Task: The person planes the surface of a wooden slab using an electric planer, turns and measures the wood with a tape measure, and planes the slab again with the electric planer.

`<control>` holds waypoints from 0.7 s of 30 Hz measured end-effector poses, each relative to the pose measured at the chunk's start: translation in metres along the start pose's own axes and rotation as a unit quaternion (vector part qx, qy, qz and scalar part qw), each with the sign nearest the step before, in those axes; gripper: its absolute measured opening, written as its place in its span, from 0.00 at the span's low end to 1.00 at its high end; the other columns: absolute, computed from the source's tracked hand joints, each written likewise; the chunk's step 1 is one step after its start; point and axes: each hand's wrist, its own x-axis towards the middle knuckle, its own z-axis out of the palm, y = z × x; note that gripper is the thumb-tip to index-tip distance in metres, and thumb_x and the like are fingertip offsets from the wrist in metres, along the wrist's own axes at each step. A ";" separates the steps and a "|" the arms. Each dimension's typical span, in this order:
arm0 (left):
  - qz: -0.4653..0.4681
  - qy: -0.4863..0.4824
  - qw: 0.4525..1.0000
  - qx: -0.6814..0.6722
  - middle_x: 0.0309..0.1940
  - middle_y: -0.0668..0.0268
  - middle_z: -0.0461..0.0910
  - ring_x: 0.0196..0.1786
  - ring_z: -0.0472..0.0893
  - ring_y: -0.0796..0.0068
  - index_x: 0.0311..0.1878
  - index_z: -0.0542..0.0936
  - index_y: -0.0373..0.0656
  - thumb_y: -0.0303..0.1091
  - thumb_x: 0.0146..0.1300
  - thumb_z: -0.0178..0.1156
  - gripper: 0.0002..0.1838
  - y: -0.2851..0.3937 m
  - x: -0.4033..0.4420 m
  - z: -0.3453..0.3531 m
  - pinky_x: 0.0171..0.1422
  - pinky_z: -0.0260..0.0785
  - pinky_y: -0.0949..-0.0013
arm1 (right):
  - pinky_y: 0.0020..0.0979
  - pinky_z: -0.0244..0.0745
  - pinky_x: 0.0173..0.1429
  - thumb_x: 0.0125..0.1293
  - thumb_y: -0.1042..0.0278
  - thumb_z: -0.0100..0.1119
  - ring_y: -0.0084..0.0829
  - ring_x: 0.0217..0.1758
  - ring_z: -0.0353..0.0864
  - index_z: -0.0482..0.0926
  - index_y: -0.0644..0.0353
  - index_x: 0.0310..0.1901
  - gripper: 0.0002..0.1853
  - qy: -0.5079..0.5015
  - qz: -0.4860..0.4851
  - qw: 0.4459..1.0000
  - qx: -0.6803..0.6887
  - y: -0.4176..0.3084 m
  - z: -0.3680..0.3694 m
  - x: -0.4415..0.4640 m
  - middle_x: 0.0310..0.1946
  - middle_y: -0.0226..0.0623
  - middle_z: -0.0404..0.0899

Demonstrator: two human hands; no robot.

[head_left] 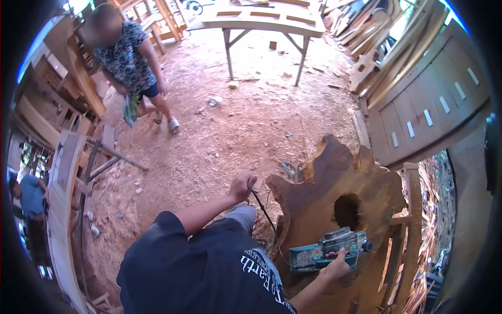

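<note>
We seem to be planing the wooden slab [314,209], our right hand [335,266] gripping the planer [327,243] on it, our left hand [243,186] clutching the cord [267,215] off its left edge, which the next pass likely needs held clear.

One head-worn camera gives us our view, facing forward and steeply down past the wearer's own dark shirt [198,269].
We look from above the shoulders, so the shirt fills the bottom centre, very near us; the left hand [243,187] shows near the middle and the right hand [336,266] at lower right, both close, with the wooden slab [308,209] near us on that side. Farther off, our line of sight crosses the floor [235,125] to a table [256,23] at the top edge and another person [125,57] at upper left. The lens takes in a very wide field: a dark rounded border closes the corners, and we see straight boards bend toward the sides.
</note>
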 end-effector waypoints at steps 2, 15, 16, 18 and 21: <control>-0.052 -0.005 0.999 0.005 0.34 0.47 0.78 0.40 0.78 0.40 0.36 0.79 0.39 0.52 0.77 0.49 0.25 -0.035 -0.042 -0.012 0.45 0.69 0.47 | 0.31 0.74 0.22 0.70 0.67 0.64 0.29 0.20 0.74 0.74 0.66 0.32 0.13 -0.012 0.009 1.000 -0.018 -0.003 -0.002 -0.001 0.26 0.38 0.77; -0.201 -0.210 0.950 0.110 0.37 0.43 0.84 0.46 0.82 0.40 0.38 0.85 0.38 0.58 0.75 0.49 0.31 -0.139 -0.186 -0.084 0.52 0.73 0.47 | 0.33 0.75 0.25 0.70 0.65 0.64 0.29 0.21 0.74 0.71 0.60 0.24 0.18 -0.055 -0.035 0.998 -0.028 0.002 -0.009 0.018 0.22 0.35 0.74; -0.228 -0.238 0.937 0.113 0.40 0.44 0.84 0.49 0.82 0.41 0.41 0.85 0.39 0.57 0.75 0.50 0.28 -0.141 -0.191 -0.094 0.54 0.73 0.47 | 0.33 0.76 0.25 0.70 0.65 0.64 0.29 0.21 0.74 0.71 0.60 0.24 0.18 -0.051 -0.032 0.998 -0.031 0.003 -0.010 0.022 0.22 0.35 0.73; -0.278 -0.295 0.906 0.119 0.47 0.45 0.84 0.53 0.82 0.43 0.47 0.86 0.43 0.54 0.75 0.50 0.24 -0.146 -0.202 -0.111 0.57 0.73 0.48 | 0.32 0.76 0.26 0.70 0.63 0.64 0.29 0.21 0.74 0.72 0.60 0.24 0.18 -0.067 -0.038 0.997 -0.026 0.007 -0.012 0.034 0.21 0.35 0.74; -0.285 -0.303 0.904 0.095 0.46 0.42 0.83 0.52 0.82 0.41 0.48 0.86 0.42 0.58 0.76 0.48 0.28 -0.156 -0.230 -0.128 0.56 0.73 0.47 | 0.30 0.77 0.29 0.71 0.61 0.64 0.29 0.22 0.75 0.73 0.59 0.24 0.18 -0.078 -0.027 0.996 -0.022 0.005 -0.016 0.034 0.22 0.34 0.74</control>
